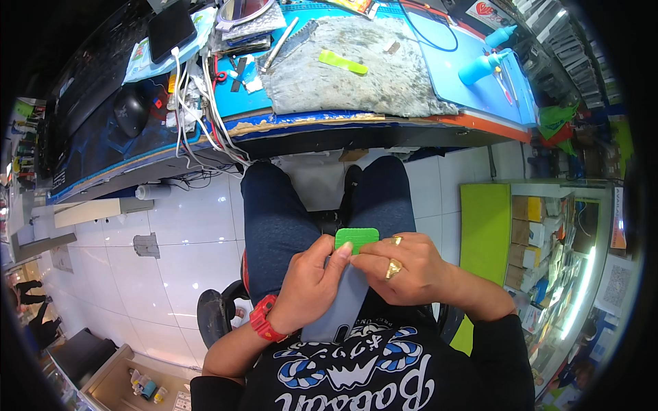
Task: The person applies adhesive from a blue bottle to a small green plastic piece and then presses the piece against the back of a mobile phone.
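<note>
A grey-blue smartphone (345, 303), back side up with a dark camera cutout at its near end, lies tilted above my lap. My left hand (308, 285) grips its left edge. At the phone's far end is a small bright green plastic scraper (357, 237) with rounded corners and ridges. My right hand (403, 267), with gold rings on it, pinches the scraper's near right part. The left thumb touches its near left edge. Fingers hide the phone's far edge and part of the scraper.
Beyond my knees stands a workbench with a stained grey cloth (354, 92), a yellow-green strip (343, 62), a blue mat (462, 61) and blue bottles (480, 68). White cables (208, 87) hang over its edge at left. A glass display case (550, 257) is at right.
</note>
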Available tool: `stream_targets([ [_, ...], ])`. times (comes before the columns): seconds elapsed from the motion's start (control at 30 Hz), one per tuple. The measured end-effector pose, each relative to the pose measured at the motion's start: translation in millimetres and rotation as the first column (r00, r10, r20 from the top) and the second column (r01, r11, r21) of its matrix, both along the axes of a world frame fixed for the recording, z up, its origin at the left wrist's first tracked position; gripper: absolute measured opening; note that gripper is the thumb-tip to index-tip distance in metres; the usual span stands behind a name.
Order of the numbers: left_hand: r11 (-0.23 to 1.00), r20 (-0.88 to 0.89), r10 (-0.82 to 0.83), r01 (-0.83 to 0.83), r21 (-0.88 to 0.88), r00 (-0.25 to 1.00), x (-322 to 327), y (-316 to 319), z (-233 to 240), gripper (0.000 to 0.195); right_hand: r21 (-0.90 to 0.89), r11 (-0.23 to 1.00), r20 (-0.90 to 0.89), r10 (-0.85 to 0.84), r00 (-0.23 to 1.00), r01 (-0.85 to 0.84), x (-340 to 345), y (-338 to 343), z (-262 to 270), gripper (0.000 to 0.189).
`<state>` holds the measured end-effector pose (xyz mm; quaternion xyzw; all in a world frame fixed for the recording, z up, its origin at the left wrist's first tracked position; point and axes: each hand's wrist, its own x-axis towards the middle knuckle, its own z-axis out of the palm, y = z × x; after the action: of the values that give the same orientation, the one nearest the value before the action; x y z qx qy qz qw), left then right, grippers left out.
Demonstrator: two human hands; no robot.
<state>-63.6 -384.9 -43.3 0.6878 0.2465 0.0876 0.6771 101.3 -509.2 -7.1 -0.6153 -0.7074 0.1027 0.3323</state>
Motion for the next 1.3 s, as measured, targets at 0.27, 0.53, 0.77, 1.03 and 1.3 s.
stream_targets([
  [0.27,0.999,-0.062,-0.028,0.026,-0.027,0.998,-2.6,5.2,18.8,0.022,-0.217,0.948,-0.394,-0.301,0.868,0.230,3.2,-10.2,29.3,0.024],
  [0.53,1.000,0.036,0.013,-0.013,0.002,0.999,0.6,0.0,8.8,0.021,-0.223,0.965,-0.168,-0.178,0.970,0.139,-7.4,-9.0,29.4,0.020],
  [0.77,0.999,0.040,0.010,-0.012,0.034,0.999,0.2,0.4,11.1,0.021,-0.135,0.982,0.083,-0.122,0.989,0.133,-6.3,2.2,27.9,0.015],
  [1.03,0.999,0.035,0.011,-0.012,0.036,0.999,1.8,0.6,11.0,0.022,-0.165,0.982,0.128,-0.066,0.990,0.087,-5.2,3.7,29.5,0.016],
  [1.3,0.999,0.022,0.002,-0.003,0.032,1.000,1.2,2.4,10.7,0.023,-0.186,0.980,0.142,-0.045,0.989,0.072,-5.7,4.1,30.4,0.019],
])
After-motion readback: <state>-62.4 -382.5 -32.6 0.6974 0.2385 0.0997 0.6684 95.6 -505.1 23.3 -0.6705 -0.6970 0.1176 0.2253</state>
